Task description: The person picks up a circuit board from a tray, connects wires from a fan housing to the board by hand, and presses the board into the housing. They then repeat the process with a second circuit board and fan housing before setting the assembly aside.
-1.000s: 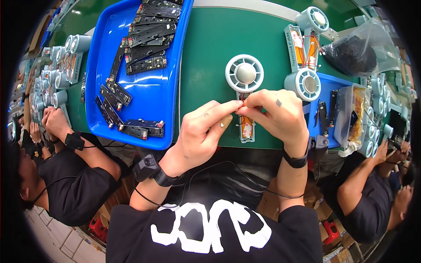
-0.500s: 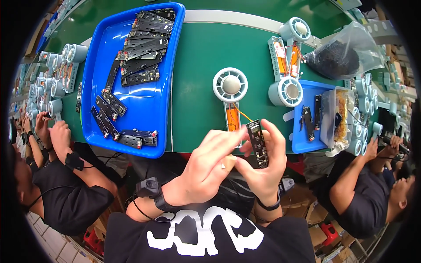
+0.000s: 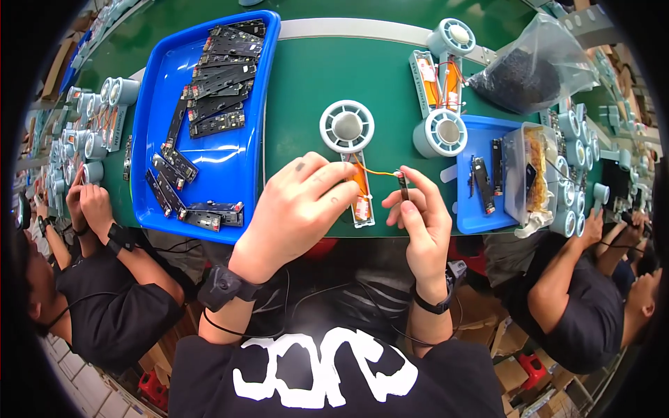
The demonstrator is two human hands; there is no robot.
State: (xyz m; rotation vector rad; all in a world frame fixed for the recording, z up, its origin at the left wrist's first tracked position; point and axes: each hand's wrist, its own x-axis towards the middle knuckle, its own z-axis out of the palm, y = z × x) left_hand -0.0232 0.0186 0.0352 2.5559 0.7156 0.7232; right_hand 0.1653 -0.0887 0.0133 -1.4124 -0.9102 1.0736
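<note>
A light-blue handheld fan (image 3: 347,127) lies on the table in front of me, its round head pointing away. Its slim handle is uncovered, and an orange battery (image 3: 362,206) shows inside. My right hand (image 3: 426,226) pinches a narrow black circuit board (image 3: 403,187), seen almost edge-on, right of the handle. A thin orange wire (image 3: 380,172) runs from the fan's neck to the board's top end. My left hand (image 3: 296,205) is closed, its fingertips at the upper handle beside the wire. Whatever those fingers pinch is hidden.
Left stands a large blue tray (image 3: 157,90) with several circuit boards. At right are two more fans (image 3: 440,132), a smaller blue tray (image 3: 474,221), a clear plastic box (image 3: 517,182) and a clear bag of dark bits (image 3: 526,76). Co-workers sit on both sides.
The board has turned from face-on to edge-on in my right hand. My left hand has moved away from the board, up and left to the fan's handle. The whole view has shifted slightly.
</note>
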